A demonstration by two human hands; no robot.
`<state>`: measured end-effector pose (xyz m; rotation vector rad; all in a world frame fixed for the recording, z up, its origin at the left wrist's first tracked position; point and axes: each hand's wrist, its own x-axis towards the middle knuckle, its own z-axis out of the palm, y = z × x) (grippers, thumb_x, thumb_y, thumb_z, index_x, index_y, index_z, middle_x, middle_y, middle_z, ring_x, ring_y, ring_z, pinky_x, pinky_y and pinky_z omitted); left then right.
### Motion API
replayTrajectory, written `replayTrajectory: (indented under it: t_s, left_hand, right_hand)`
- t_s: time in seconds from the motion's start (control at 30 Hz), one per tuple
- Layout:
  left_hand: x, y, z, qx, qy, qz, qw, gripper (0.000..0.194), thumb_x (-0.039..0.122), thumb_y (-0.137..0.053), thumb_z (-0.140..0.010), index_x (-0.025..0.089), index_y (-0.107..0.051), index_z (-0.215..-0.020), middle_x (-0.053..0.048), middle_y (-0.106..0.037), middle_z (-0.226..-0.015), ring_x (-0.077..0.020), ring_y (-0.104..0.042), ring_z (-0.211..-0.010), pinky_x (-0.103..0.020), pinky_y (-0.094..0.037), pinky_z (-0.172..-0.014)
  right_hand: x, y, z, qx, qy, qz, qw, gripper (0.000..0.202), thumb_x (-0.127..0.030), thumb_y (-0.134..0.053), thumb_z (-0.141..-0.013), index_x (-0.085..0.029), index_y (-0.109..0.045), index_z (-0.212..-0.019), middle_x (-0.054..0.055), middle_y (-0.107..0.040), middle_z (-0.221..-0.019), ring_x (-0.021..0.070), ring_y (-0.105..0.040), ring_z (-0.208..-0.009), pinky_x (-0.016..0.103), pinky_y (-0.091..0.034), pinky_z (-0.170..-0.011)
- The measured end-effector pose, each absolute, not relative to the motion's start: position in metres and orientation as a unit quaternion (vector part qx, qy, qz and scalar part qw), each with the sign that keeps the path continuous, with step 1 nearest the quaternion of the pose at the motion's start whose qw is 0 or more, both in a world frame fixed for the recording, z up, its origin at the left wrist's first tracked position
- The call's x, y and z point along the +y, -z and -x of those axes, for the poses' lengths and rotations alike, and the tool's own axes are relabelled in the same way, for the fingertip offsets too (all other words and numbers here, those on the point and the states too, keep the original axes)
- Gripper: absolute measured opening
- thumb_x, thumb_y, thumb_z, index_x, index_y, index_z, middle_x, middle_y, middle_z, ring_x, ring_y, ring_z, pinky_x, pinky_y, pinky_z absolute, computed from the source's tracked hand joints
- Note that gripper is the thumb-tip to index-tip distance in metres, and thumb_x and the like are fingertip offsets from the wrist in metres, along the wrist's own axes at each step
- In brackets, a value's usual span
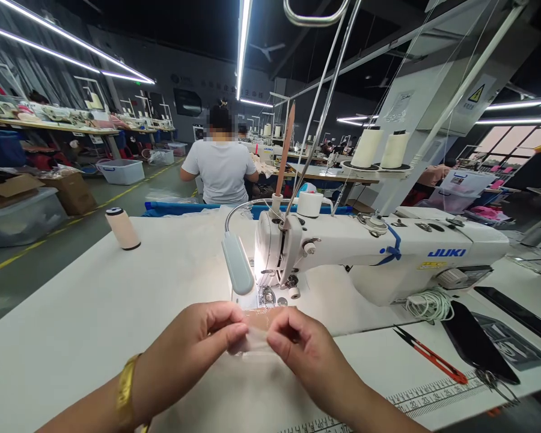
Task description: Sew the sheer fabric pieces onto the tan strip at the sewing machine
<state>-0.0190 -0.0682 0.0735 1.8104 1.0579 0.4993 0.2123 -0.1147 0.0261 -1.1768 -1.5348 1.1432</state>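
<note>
Between my two hands a piece of thin, sheer whitish fabric [256, 340] is stretched, just in front of the sewing machine's needle area. My left hand [207, 334] pinches its left side between thumb and fingers; a gold bracelet circles that wrist. On the right side my right hand [304, 346] pinches the same fabric. A brown flat patch [259, 317] lies behind the fabric, close to the presser foot [267, 296]. The white sewing machine [333, 240] stands beyond my hands, its lamp [237, 264] lighting the needle area.
On the right of the white table [72, 325] lie orange thread snips [433, 356], a black phone [478, 343], a coiled pale cord [430, 304] and a printed ruler [419, 400]. A thread cone [123, 228] stands at the left edge. A person in white [220, 168] sits ahead.
</note>
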Motion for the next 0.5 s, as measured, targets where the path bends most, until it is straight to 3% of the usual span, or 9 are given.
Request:
replayTrajectory:
  t_s: [0.1, 0.2, 0.27, 0.37, 0.5]
  left_hand:
    - [-0.076, -0.097, 0.032, 0.412, -0.148, -0.781, 0.444, 0.041, 0.059, -0.057, -0.096, 0.026, -0.073, -0.078, 0.000, -0.070, -0.073, -0.0195, -0.061, -0.068, -0.025, -0.047, -0.064]
    - [-0.062, -0.103, 0.031, 0.405, -0.102, -0.826, 0.377, 0.035, 0.052, -0.063, -0.092, 0.025, -0.069, -0.071, 0.001, -0.064, -0.065, -0.0178, -0.054, -0.062, -0.024, -0.039, -0.055]
    - [-0.041, -0.091, 0.021, 0.412, -0.085, -0.847, 0.324, 0.034, 0.050, -0.064, -0.087, 0.024, -0.062, -0.065, 0.001, -0.060, -0.064, -0.0181, -0.052, -0.062, -0.025, -0.034, -0.054]
    - [-0.007, -0.057, 0.002, 0.417, -0.094, -0.857, 0.287, 0.029, 0.044, -0.063, -0.080, 0.023, -0.055, -0.062, 0.000, -0.059, -0.069, -0.0202, -0.054, -0.067, -0.027, -0.037, -0.060]
    - [0.018, -0.024, -0.015, 0.416, -0.100, -0.855, 0.294, 0.027, 0.042, -0.068, -0.077, 0.023, -0.053, -0.064, 0.002, -0.058, -0.071, -0.0203, -0.054, -0.069, -0.028, -0.040, -0.062]
  right_hand:
    - [-0.135, -0.037, -0.206, -0.649, -0.467, 0.436, 0.412, 0.026, -0.045, -0.069, -0.095, -0.024, -0.065, -0.082, -0.001, -0.057, -0.075, 0.0175, -0.050, -0.071, 0.030, -0.039, -0.067]
    - [-0.136, -0.036, -0.197, -0.672, -0.463, 0.436, 0.378, 0.019, -0.035, -0.069, -0.090, -0.024, -0.061, -0.078, -0.002, -0.057, -0.072, 0.0163, -0.051, -0.067, 0.029, -0.037, -0.062]
    - [-0.127, -0.027, -0.192, -0.704, -0.395, 0.470, 0.358, 0.019, -0.025, -0.064, -0.088, -0.023, -0.053, -0.072, -0.002, -0.056, -0.071, 0.0157, -0.050, -0.066, 0.029, -0.036, -0.062]
    - [-0.108, -0.007, -0.191, -0.755, -0.236, 0.517, 0.327, 0.026, -0.013, -0.056, -0.085, -0.023, -0.038, -0.069, -0.001, -0.052, -0.070, 0.0164, -0.047, -0.068, 0.031, -0.033, -0.064]
    - [-0.094, 0.000, -0.206, -0.787, -0.166, 0.521, 0.284, 0.028, -0.011, -0.058, -0.088, -0.023, -0.037, -0.072, -0.001, -0.053, -0.074, 0.0180, -0.047, -0.074, 0.031, -0.034, -0.068]
